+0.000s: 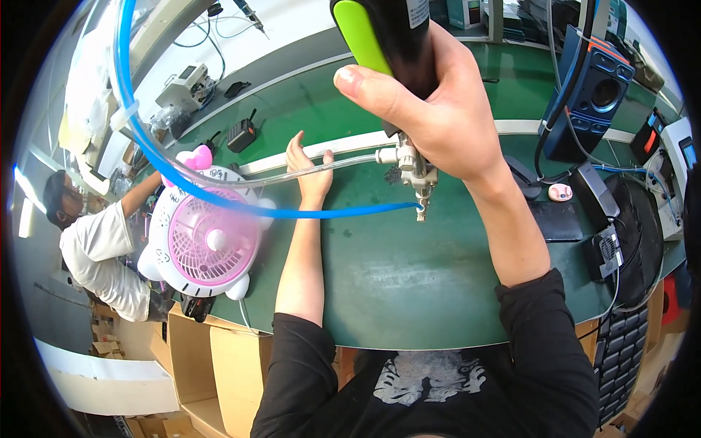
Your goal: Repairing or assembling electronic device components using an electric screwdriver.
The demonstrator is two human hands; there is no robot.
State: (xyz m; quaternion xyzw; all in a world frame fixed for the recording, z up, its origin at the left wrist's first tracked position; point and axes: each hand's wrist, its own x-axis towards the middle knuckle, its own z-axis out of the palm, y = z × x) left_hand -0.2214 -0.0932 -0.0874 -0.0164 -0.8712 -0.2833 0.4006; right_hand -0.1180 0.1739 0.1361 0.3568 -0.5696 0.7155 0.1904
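My right hand (456, 120) grips a black-and-green handheld tool (365, 40) near the top, thumb across its front. Below it hangs a metal valve fitting (407, 160), joined by a clear tube (292, 175) and a blue tube (321, 214) that loop from the upper left. My left hand (312, 188) is open, fingers loosely apart, behind both tubes by the white strip across the green worktable (398, 292); whether it touches the surface I cannot tell. A pink-and-white fan (201, 259) stands left of my left forearm, and a walkie-talkie (241, 133) lies behind.
A co-worker (98, 248) reaches in from the left. At right are a blue-black speaker (577, 131), black devices (599, 248), cables and a keyboard (621, 365). Cardboard boxes (237, 372) stand below the table's front edge. Small equipment (182, 87) sits at the back left.
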